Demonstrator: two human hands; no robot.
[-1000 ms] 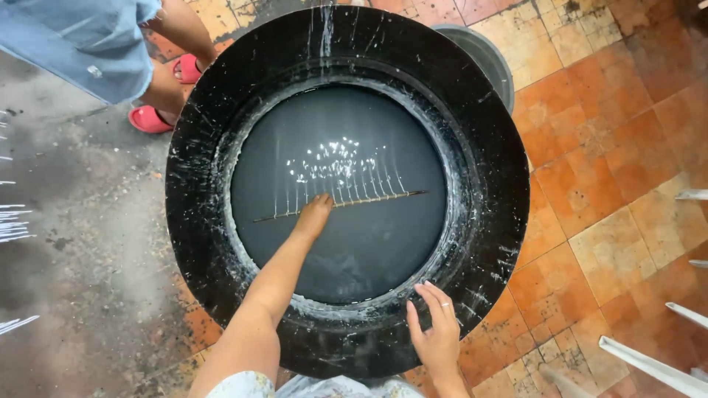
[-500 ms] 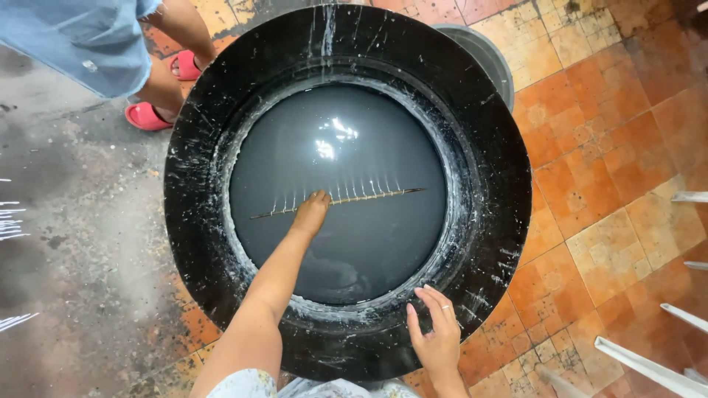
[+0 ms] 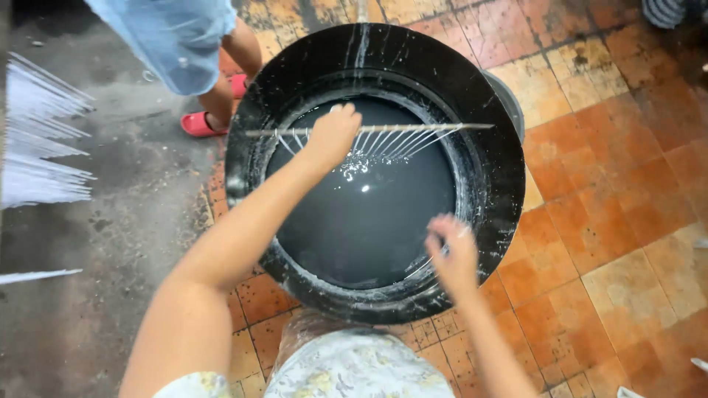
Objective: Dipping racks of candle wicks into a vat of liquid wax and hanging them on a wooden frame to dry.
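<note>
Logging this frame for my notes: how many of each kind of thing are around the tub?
Black round tub: 1
Stick rack of thin white rods, held by the left hand: 1
Red sandals: 2
Own hands, with the right hand at the rim: 2
Total: 6

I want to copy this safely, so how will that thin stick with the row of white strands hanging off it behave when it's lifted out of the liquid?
The stick looks light: the left hand lifts it alone. The strands are wet and dripping, so probably slippery. They are thin and splayed, so probably fragile and apt to swing.
</note>
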